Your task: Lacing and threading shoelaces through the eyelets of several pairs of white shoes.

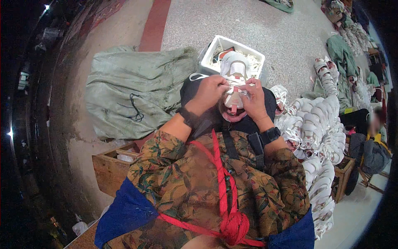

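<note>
A white and grey sneaker (pixel 237 68) with a pink heel lining lies across my lap, its toe pointing away from me. My left hand (pixel 209 93) is closed at the left side of its lacing, thumb and fingertips pinching the white shoelace (pixel 198 76), part of which loops out to the left. On the other side of the tongue (pixel 235 101), my right hand (pixel 255 98) has its fingers bent in a pinch at the lacing too. The fingertips hide exactly where the lace passes.
Just beyond the shoe stands a white foam box (pixel 217 40) holding loose laces. A large grey-green sack (pixel 132 89) lies at the left, above a wooden box (pixel 108 166). Many white sneakers (pixel 315 124) are stacked in rows at my right. Another person (pixel 375 124) is at the far right.
</note>
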Demonstrator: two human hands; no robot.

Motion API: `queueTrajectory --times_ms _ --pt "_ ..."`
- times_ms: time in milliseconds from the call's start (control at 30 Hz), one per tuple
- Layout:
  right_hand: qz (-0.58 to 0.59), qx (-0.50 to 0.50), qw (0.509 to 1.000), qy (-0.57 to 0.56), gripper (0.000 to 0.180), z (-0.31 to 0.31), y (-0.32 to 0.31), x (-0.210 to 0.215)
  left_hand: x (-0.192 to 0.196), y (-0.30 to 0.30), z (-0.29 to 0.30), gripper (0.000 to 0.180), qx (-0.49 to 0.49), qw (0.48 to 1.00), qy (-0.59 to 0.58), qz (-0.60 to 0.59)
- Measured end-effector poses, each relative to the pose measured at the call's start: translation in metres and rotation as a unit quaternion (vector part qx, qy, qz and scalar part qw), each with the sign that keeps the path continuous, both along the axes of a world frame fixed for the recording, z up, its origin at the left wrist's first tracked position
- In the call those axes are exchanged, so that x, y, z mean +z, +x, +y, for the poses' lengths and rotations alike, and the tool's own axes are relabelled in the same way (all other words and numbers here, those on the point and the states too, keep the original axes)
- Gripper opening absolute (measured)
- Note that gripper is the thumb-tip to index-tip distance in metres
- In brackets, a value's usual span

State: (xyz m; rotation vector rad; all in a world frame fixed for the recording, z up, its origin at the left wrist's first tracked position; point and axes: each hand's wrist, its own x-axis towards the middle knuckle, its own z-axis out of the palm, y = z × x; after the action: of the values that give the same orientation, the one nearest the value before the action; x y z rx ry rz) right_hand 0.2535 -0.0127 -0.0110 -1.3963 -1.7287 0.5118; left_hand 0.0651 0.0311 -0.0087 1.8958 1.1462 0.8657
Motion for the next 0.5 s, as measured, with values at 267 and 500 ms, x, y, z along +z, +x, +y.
queueTrajectory --times_ms 267,500 --pt "-0.009 -0.003 1.0 0.023 0.015 0.0 -0.002 -0.001 -0.008 -0.006 -0.004 0.008 0.041 0.981 -0.122 -0.144" --pt "-0.054 -0.051 0.994 0.081 0.003 0.004 -0.013 -0.001 0.011 0.024 -0.006 0.009 0.01 0.875 -0.318 -0.365"
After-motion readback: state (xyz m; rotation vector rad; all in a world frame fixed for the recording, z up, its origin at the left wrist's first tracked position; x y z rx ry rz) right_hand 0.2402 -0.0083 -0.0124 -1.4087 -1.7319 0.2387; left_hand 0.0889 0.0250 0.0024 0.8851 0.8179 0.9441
